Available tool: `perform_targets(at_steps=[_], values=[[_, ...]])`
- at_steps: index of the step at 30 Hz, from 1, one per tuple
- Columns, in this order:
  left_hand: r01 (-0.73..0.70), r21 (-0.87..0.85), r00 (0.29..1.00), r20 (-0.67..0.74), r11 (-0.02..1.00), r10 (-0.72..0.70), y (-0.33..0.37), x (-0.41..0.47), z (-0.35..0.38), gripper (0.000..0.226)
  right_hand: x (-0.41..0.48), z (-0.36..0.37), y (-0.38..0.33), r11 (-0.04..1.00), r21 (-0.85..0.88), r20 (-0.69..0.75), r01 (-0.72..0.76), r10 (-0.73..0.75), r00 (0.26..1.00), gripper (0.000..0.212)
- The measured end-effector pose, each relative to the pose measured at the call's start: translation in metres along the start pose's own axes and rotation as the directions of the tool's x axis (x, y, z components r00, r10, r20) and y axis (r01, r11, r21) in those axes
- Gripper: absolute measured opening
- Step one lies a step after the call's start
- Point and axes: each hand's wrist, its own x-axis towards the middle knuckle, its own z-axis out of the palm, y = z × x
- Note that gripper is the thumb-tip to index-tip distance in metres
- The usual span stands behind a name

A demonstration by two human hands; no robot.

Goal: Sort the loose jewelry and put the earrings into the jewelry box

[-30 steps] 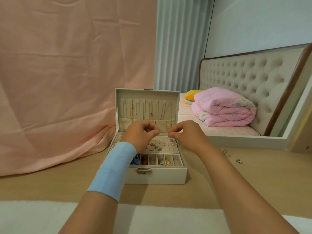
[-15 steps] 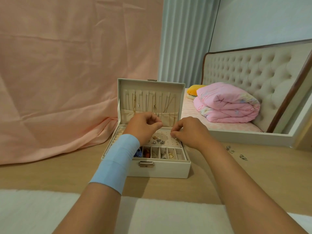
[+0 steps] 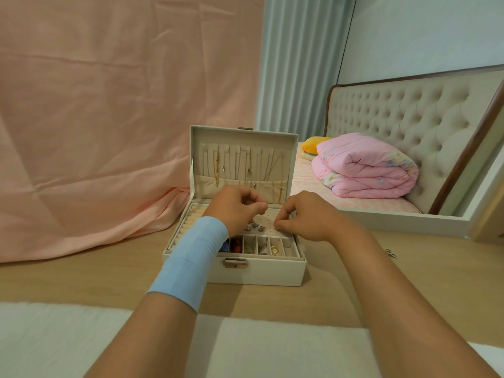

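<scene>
Here, an open jewelry box (image 3: 234, 268) sits mid-worktop (image 3: 81, 276), lid upright to show hung necklaces (image 3: 218, 170). Both hands are over its perforated earring pad (image 3: 268, 218). The left hand (image 3: 237, 207) is at 9 o'clock, fingers curled, thumb to index. The right hand (image 3: 305, 216) is at 3 o'clock, fingertips pinched at the pad, prob. seating a stud. Anything pinched is too small to see. Loose earrings (image 3: 391, 253) lie at 3 o'clock of the box, blurry.

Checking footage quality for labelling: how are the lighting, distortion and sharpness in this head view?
Head view: soft even light, no glare; faint shadow at the jewelry box base; wide-angle distortion tilts the curtain; the earrings on the pad are too small to resolve.
</scene>
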Motion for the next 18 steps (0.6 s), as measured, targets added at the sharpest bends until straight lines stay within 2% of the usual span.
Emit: perform_targets(at_steps=[2, 5, 8, 13, 18], values=[[-0.003, -0.008, 1.000, 0.009, 1.000, 0.003, 0.001, 0.000, 0.000, 0.005, 0.000, -0.001, 0.002, 0.999, 0.031, 0.015, 0.015, -0.015, 1.000, 0.012], [0.015, -0.074, 1.000, 0.004, 0.997, -0.015, 0.004, -0.001, 0.002, 0.005, 0.000, -0.005, 0.003, 0.985, 0.160, -0.096, 0.071, -0.056, 0.994, 0.008], [0.009, -0.158, 1.000, -0.010, 0.987, -0.011, 0.011, -0.002, 0.006, 0.010, 0.000, -0.012, -0.003, 0.921, 0.351, -0.202, 0.167, -0.100, 0.974, 0.013], [0.080, -0.287, 0.995, -0.031, 0.955, -0.093, 0.021, -0.006, 0.008, 0.013, -0.006, -0.017, -0.006, 0.802, 0.563, -0.205, 0.200, -0.100, 0.974, 0.022], [0.152, -0.322, 0.988, 0.030, 0.935, -0.150, 0.024, -0.006, 0.006, 0.015, -0.005, -0.013, -0.006, 0.797, 0.547, -0.308, 0.257, -0.094, 0.947, 0.021]])
